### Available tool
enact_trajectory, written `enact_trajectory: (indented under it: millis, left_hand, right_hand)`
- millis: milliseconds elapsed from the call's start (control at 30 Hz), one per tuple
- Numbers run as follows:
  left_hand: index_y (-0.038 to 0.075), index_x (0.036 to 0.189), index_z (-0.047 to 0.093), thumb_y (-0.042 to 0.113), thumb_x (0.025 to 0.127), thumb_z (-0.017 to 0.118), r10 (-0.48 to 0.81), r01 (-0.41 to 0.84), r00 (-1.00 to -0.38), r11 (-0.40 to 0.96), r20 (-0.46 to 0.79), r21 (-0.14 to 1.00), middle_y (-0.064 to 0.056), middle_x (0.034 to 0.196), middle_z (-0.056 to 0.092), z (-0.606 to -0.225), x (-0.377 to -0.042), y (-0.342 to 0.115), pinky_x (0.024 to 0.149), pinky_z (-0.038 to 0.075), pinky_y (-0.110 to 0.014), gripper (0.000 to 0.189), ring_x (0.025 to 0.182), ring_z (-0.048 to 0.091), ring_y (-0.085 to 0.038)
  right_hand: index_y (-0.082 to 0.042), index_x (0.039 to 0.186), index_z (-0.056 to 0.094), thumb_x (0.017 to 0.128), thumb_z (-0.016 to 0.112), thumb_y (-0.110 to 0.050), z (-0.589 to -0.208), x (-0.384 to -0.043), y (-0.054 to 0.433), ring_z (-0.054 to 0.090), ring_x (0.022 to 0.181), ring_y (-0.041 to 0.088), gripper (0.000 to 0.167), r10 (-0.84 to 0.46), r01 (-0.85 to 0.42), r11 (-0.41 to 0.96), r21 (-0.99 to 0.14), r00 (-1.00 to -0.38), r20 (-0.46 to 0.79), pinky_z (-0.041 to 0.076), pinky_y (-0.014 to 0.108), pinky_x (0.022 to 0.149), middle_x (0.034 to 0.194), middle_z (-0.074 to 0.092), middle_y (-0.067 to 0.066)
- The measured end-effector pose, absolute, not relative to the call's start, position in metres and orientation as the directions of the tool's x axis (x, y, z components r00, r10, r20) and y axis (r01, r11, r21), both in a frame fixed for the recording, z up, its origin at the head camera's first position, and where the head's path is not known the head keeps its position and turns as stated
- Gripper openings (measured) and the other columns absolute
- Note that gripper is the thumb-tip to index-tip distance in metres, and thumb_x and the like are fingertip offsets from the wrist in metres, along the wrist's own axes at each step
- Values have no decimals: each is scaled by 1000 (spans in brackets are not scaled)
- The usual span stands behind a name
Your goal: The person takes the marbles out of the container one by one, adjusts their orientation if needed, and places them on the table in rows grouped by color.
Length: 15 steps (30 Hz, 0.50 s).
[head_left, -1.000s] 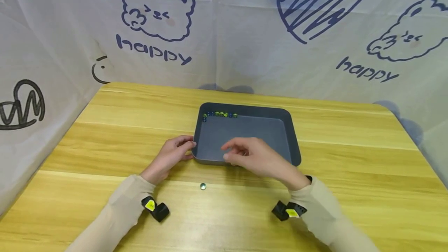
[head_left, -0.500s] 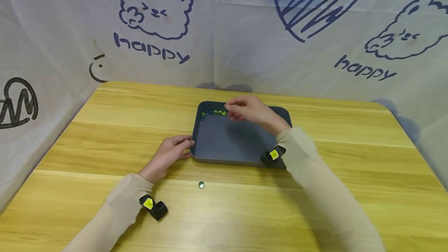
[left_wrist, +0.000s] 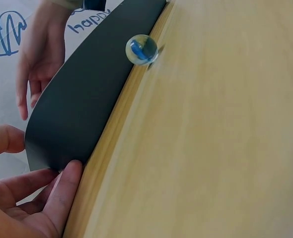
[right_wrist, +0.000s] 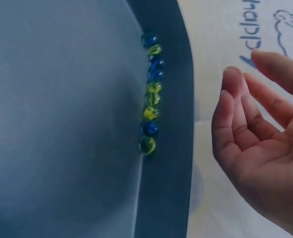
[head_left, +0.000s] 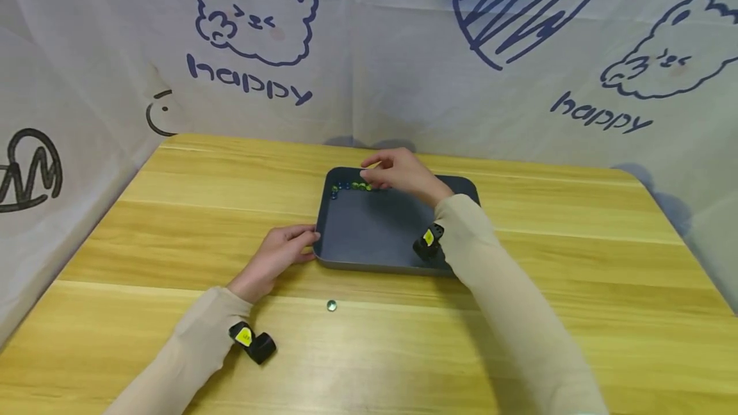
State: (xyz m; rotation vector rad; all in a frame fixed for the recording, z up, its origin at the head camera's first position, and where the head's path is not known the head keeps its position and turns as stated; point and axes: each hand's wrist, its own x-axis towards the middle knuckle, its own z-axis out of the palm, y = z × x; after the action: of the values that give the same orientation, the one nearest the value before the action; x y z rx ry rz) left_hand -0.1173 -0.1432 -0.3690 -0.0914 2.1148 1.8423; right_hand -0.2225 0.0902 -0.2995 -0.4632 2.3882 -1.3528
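A dark grey rectangular tray lies on the table, its near left corner gripped by my left hand. In the left wrist view, the thumb is on the rim side and the fingers bear on the outer wall. Above the tray's far edge, my right hand has its fingers loosely bent. The right wrist view shows thumb and forefinger apart, with nothing visible between them. Several blue and yellow-green glass marbles line the inside of the far wall. One clear marble with a blue swirl rests on the table before the tray.
The wood-grain table reaches well past the tray on both sides. Behind it hangs a white cloth with bear, heart and lettering drawings. Black wrist cameras are strapped over both beige sleeves.
My right hand has moved from the tray's near side to its far edge, then slightly farther left. My left hand keeps its grip on the corner. The marbles look unmoved.
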Motion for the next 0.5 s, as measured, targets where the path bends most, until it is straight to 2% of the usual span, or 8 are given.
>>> enact_trajectory:
  millis: [233, 500]
  left_hand:
    - [-11, 137, 46, 15, 98, 50, 166, -258, -944, 161, -284, 953, -27, 140, 44, -369, -118, -142, 91, 54, -29, 46, 121, 52, -34]
    - [-10, 137, 47, 16, 98, 49, 160, -271, -940, 185, -301, 945, -26, 140, 45, -367, -117, -142, 91, 54, -30, 46, 121, 52, -34]
  right_hand:
    - [0, 123, 63, 96, 62, -19, -311, -236, 79, 63, 95, 35, 33, -428, -116, 494, -862, -895, -125, 53, 46, 88, 106, 67, 22]
    - [-3, 114, 69, 96, 63, -21, -321, -239, 62, 65, 87, 27, 26, -385, -70, 571, -818, -903, -191, 57, 37, 79, 97, 69, 14]
